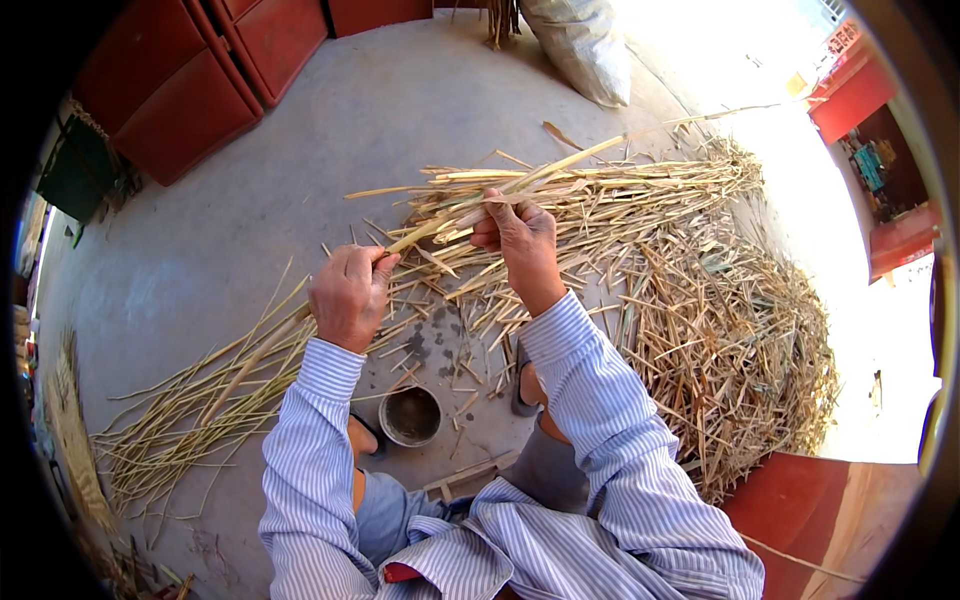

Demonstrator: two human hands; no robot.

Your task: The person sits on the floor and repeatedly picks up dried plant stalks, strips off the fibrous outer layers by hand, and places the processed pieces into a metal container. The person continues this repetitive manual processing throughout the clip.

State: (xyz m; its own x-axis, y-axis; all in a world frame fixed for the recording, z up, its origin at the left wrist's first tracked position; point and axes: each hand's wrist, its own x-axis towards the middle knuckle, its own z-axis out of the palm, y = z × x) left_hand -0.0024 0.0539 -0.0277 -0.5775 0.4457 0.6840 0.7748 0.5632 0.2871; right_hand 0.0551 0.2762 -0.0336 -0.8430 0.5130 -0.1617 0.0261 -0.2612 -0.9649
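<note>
Nearest, two blue-and-white striped shirt sleeves (590, 390) lead up from the lower edge. Between the person's dark shoes stands a small round grey bowl (409, 441) with murky contents, on the grey concrete floor (230, 190). An accidental kick from either foot could tip it and wet the loose bits nearby.

Beyond the bowl, the left hand (348, 298) has its thumb and fingers clamped on a long, pale yellow, dry plant stalk (418, 234). The right hand (520, 248), farther up and to the right, pinches the same stalk, or a papery strip on it; the fingers hide which. The stalk hangs above the floor, slanting up to the right between and past the hands. Being dry, it could snap or split if the hands bend it too sharply, and a rough edge could cut the bare fingertips.

To the left spread thin, yellowish-green stems (180, 440); on the right lies a big heap of short, tan, broken stalk pieces (720, 350). Behind the hands is a layered pile of long straw-coloured stalks (640, 185); the held stalk's far part passes over it and could snag there if pulled sideways.

Farthest stand dark red padded seats (180, 90) and a bulging whitish woven sack (580, 50).
</note>
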